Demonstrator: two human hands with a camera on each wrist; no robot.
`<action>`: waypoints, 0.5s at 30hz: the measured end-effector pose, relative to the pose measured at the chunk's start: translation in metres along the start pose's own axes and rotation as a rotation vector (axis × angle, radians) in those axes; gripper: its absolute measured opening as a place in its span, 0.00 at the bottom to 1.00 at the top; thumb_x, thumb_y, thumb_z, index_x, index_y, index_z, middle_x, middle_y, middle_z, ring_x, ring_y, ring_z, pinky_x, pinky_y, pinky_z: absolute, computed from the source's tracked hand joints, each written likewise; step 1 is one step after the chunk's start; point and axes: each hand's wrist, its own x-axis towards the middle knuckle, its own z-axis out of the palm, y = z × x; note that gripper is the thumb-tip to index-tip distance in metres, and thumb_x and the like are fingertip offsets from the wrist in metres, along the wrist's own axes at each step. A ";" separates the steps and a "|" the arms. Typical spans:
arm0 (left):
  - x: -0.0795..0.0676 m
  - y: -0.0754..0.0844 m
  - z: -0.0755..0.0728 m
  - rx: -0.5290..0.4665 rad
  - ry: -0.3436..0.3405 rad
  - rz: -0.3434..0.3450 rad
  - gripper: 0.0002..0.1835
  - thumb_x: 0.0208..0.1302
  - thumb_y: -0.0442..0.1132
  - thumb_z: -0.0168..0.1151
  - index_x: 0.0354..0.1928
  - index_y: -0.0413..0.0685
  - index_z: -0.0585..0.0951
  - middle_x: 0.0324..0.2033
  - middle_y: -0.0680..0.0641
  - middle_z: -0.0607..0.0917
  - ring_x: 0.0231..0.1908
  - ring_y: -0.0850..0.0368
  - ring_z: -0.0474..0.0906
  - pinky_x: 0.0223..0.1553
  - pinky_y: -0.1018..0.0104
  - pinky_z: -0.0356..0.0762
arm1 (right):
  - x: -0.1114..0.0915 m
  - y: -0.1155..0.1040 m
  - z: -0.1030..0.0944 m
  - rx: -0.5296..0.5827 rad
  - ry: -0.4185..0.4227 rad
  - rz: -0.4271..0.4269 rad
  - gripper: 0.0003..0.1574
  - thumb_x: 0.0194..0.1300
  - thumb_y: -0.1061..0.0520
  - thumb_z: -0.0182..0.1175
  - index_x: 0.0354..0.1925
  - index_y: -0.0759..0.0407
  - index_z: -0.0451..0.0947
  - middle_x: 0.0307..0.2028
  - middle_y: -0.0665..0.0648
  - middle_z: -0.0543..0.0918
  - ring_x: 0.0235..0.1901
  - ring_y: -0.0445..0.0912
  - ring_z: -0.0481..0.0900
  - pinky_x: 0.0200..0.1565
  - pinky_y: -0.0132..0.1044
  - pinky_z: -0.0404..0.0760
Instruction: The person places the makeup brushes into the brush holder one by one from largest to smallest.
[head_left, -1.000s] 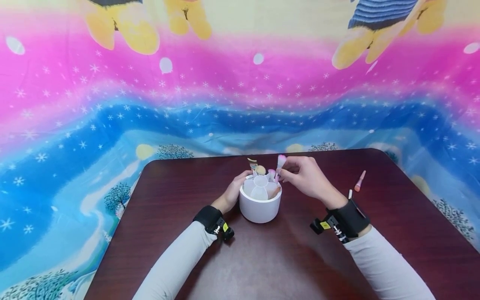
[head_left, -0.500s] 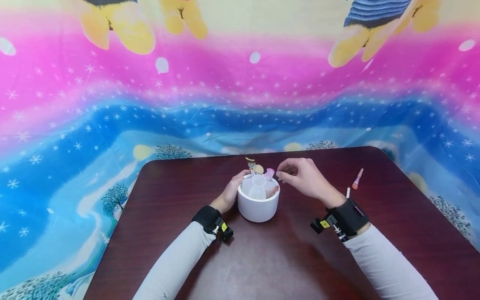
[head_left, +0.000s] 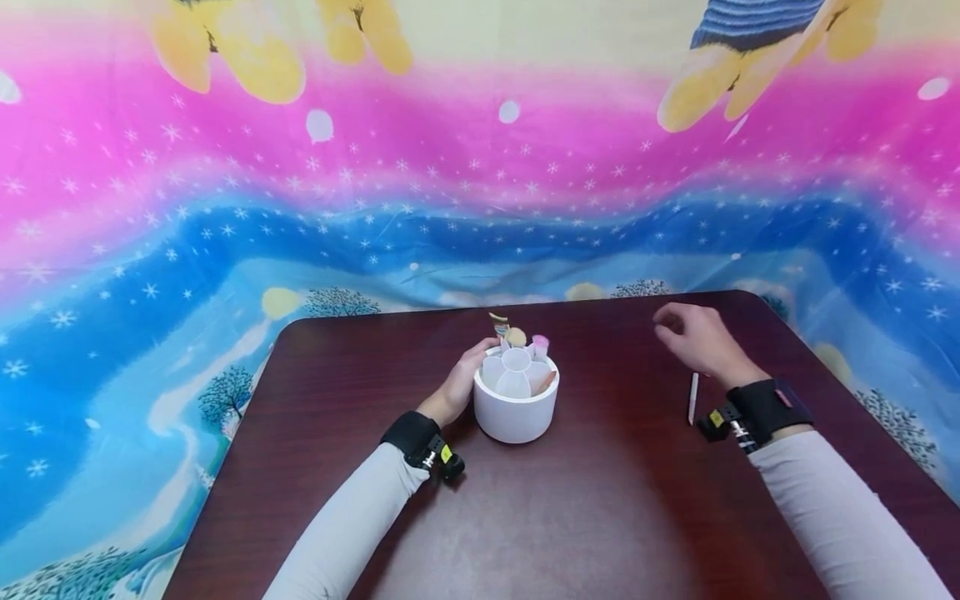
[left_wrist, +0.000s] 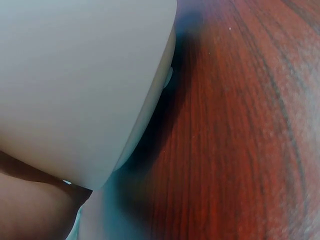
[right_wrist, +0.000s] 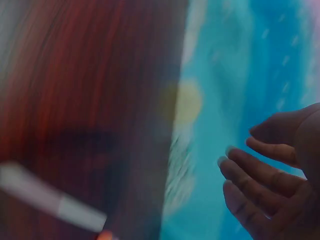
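Note:
A white round brush holder (head_left: 515,421) with a petal-shaped divider stands on the table. My left hand (head_left: 456,390) holds its left side, fingers reaching round the back. The holder's smooth wall (left_wrist: 85,80) fills much of the left wrist view. A pink-tipped makeup brush (head_left: 541,342), a cream round-headed piece (head_left: 515,337) and an orange-brown tip (head_left: 546,382) show in its compartments. Over the table's right side is my right hand (head_left: 699,340), holding nothing, its fingers loosely bent and apart in the right wrist view. Below it lies a thin pale stick (head_left: 692,402).
The dark wooden table (head_left: 360,400) ends at a rounded back edge. A printed cloth (head_left: 480,200) hangs close behind it and along both sides. In the right wrist view, a blurred pale stick (right_wrist: 55,200) lies near an orange spot.
My right hand let a pink-and-white brush down into the holder, then moved right, away from it. It now covers the small pink brush on the table. The left hand stays on the holder.

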 end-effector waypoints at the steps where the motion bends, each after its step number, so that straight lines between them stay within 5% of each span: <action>1: 0.001 0.001 -0.001 -0.004 -0.003 -0.004 0.20 0.72 0.38 0.33 0.60 0.38 0.67 0.54 0.42 0.72 0.54 0.53 0.66 0.55 0.57 0.62 | -0.002 0.010 -0.003 -0.009 -0.021 0.027 0.14 0.65 0.60 0.55 0.48 0.62 0.74 0.39 0.65 0.79 0.24 0.50 0.77 0.31 0.49 0.75; 5: 0.000 0.009 -0.003 -0.009 -0.011 -0.014 0.21 0.72 0.36 0.32 0.60 0.37 0.66 0.55 0.40 0.71 0.55 0.52 0.65 0.55 0.56 0.61 | -0.012 0.048 -0.008 -0.034 -0.123 0.118 0.20 0.68 0.60 0.50 0.55 0.67 0.67 0.44 0.69 0.72 0.16 0.47 0.75 0.28 0.50 0.75; 15: -0.011 0.030 0.004 0.009 -0.031 -0.016 0.20 0.72 0.34 0.32 0.59 0.33 0.66 0.55 0.38 0.71 0.54 0.52 0.65 0.56 0.57 0.61 | -0.033 0.114 0.017 -0.194 -0.096 0.131 0.19 0.59 0.69 0.48 0.50 0.72 0.72 0.50 0.72 0.66 0.46 0.66 0.67 0.45 0.64 0.67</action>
